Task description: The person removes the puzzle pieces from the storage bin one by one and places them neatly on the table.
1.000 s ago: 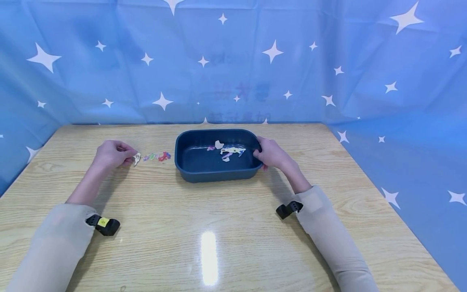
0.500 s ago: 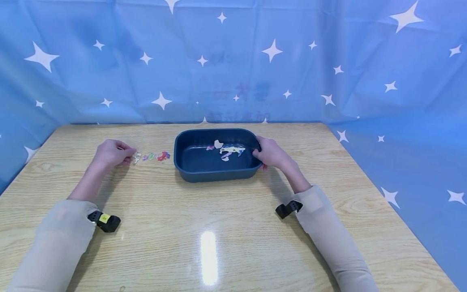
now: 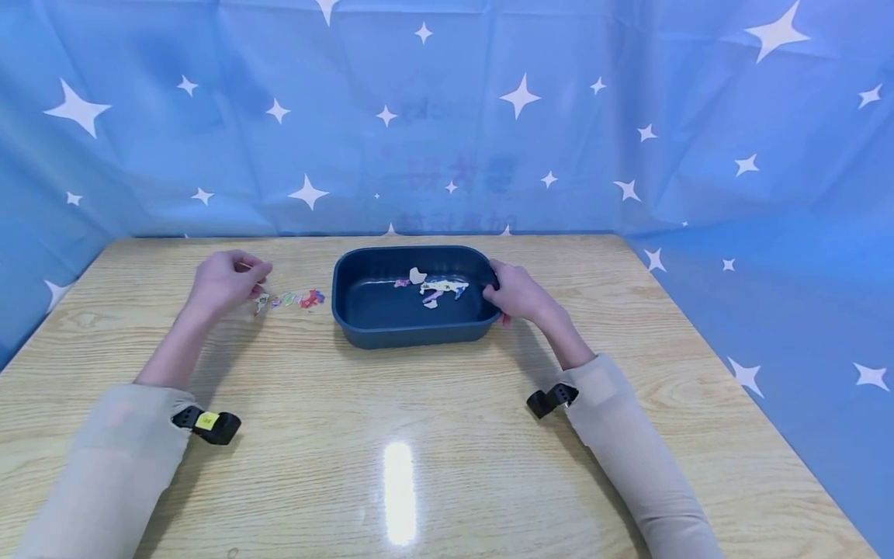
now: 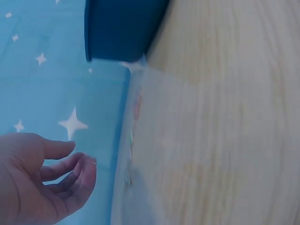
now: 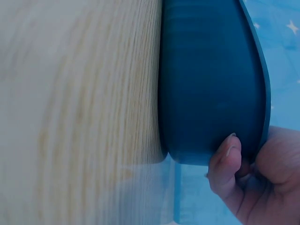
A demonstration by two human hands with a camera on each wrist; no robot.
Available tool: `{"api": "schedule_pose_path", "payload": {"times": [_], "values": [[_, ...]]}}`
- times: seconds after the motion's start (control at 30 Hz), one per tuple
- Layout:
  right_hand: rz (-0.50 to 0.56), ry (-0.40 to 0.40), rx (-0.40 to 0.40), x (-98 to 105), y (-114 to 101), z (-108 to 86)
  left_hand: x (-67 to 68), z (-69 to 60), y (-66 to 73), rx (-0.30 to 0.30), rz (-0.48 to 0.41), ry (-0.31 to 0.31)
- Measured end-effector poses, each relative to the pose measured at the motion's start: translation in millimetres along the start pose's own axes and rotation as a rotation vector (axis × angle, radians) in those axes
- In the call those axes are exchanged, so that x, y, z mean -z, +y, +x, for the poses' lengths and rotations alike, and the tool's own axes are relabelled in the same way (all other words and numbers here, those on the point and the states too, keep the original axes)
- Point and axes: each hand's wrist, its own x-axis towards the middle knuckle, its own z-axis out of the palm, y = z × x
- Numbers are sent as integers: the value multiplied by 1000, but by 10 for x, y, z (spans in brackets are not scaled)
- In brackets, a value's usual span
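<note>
My left hand (image 3: 225,282) hovers just above the left end of a short row of small pieces; in the left wrist view the fingers of this hand (image 4: 54,180) are loosely bent, with a gap to the thumb and nothing between them. The row has a pale piece (image 3: 261,303), a green one (image 3: 289,299) and a red one (image 3: 310,299). At the right end of a dark blue box (image 3: 412,336), my right hand (image 3: 520,293) grips the wall, thumb over the rim; the right wrist view shows this hand's (image 5: 258,180) fingertips on the box's outer side (image 5: 211,84).
Inside the box lie several cut-out pieces, among them a white one (image 3: 417,276) and a long yellowish one (image 3: 444,287). A blue curtain (image 3: 433,155) with white stars hangs behind the wooden table (image 3: 307,435).
My left hand has set the pale piece down at the row's left end, let go of it and lifted away. My right hand keeps its grip on the box.
</note>
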Motion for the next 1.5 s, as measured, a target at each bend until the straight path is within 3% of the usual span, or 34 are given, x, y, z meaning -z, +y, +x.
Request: {"api": "schedule_pose_path", "payload": {"times": [0.3, 0.53, 1.0, 1.5], "values": [[2, 6, -1, -10, 4, 18, -212, -42, 310, -157, -121, 50], [-1, 7, -5, -6, -2, 9, -412, -66, 582, -281, -175, 20], [-5, 17, -12, 0, -12, 0, -952, 31, 968, -303, -158, -127], [0, 10, -7, 4, -16, -12, -1497, 155, 1108, -341, -66, -281]]}}
